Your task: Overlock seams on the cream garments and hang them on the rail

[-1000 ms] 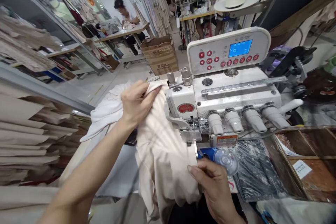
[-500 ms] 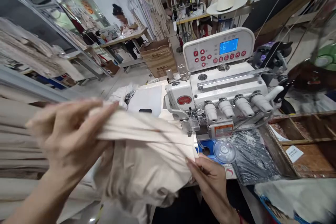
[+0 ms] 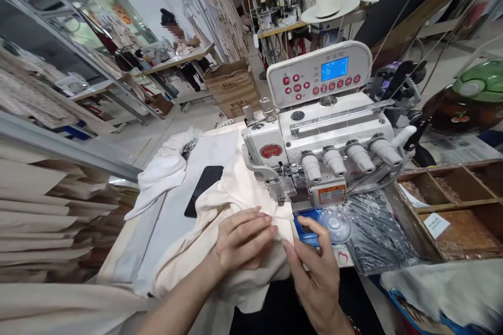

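A piece of cream fabric (image 3: 208, 238) runs from under the presser foot of the overlock sewing machine (image 3: 330, 131) down over the table's front edge. On top of it lies my left hand (image 3: 243, 238), its fingers curled together and gripping a fold just in front of the needle area. My right hand (image 3: 314, 267) pinches the right edge of the cloth, thumb on top and index finger raised toward the machine. The thumb of my left hand is mostly hidden.
A black phone (image 3: 204, 188) and a white cloth (image 3: 161, 172) lie left on the table. To the right are a clear round lid (image 3: 335, 225) and a wooden divided tray (image 3: 424, 208). Cream cloth (image 3: 35, 214) hangs at far left. Two people sit at machines behind.
My left hand has come down and right, from holding the fabric stretched out at the left to its spot near the presser foot. The phone is uncovered. My right index finger has lifted.
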Action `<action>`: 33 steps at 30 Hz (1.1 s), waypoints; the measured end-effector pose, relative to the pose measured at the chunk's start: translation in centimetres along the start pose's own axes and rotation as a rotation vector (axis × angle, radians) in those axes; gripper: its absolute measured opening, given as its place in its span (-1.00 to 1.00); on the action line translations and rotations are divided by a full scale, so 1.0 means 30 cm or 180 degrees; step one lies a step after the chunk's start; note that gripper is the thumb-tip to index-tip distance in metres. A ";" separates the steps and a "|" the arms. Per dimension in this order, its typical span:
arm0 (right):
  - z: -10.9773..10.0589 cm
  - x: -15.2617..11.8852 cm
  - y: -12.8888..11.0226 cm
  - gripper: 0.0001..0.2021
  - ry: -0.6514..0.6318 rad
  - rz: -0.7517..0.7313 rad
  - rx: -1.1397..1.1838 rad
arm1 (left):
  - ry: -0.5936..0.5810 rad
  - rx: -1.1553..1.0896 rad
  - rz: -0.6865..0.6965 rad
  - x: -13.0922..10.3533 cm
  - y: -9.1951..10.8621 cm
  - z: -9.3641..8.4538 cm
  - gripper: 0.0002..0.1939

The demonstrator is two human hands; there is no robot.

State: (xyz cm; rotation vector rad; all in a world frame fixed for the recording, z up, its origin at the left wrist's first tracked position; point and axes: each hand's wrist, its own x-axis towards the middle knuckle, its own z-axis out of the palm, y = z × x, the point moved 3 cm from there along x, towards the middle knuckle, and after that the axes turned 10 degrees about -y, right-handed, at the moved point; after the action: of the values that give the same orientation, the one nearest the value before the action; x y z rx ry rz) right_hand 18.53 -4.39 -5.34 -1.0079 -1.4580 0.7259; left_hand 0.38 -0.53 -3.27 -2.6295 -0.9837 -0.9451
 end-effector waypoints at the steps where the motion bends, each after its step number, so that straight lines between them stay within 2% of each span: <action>1: -0.007 0.007 -0.010 -0.82 -0.0017 -0.0009 0.0015 | 0.0041 0.0070 0.0162 0.017 0.011 -0.009 -0.74; 4: -0.023 0.037 -0.040 -0.84 -0.0145 0.0027 0.0183 | 0.0032 0.0228 0.0353 0.072 0.043 -0.023 -0.70; 8: -0.016 0.066 -0.070 -0.82 -0.0321 0.0003 0.0404 | -0.0008 -0.0025 0.0104 0.118 0.063 -0.032 -0.65; 12: -0.004 0.068 -0.071 -0.82 -0.0564 0.0020 0.0297 | -0.0098 -0.0226 -0.0158 0.138 0.072 -0.052 -0.58; 15: -0.019 0.051 -0.061 -0.84 -0.0549 0.0037 0.0221 | -0.0257 -0.0232 -0.0185 0.151 0.086 -0.072 -0.50; 18: -0.039 0.036 -0.047 -0.77 -0.0482 0.0232 0.0288 | -0.0500 -0.0134 -0.0076 0.174 0.096 -0.084 -0.44; 21: -0.037 0.048 -0.026 -0.69 -0.0391 0.0536 0.0590 | -0.0699 0.0031 -0.0122 0.201 0.072 -0.080 -0.55; 23: -0.018 0.062 0.003 -0.65 -0.0379 0.0886 0.0924 | -0.0675 -0.0048 -0.0202 0.201 0.038 -0.075 -0.60; 25: 0.007 0.064 0.041 -0.64 -0.0380 0.1277 0.1237 | -0.0498 -0.0327 -0.0329 0.158 -0.001 -0.074 -0.55; 27: 0.030 0.048 0.071 -0.64 -0.0483 0.1444 0.1330 | -0.0231 -0.0396 -0.0870 0.058 -0.042 -0.078 -0.44; 30: 0.047 0.004 0.078 -0.59 -0.0979 0.1408 0.0936 | -0.0087 0.0240 -0.2173 -0.178 -0.075 -0.078 -0.15; 32: 0.033 -0.013 0.046 -0.51 -0.1165 0.1226 0.0526 | -0.0291 0.0581 -0.2517 -0.328 -0.057 -0.073 -0.15; 33: 0.018 -0.015 0.021 -0.50 -0.1144 0.1075 0.0393 | -0.0361 0.0571 -0.2543 -0.385 -0.041 -0.075 -0.24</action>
State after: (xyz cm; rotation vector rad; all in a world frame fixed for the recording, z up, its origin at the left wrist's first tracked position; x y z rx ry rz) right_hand 18.11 -4.46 -6.17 -1.0781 -1.5385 1.2796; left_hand -8.24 -6.51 -8.76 -2.1469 -2.1090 -0.7714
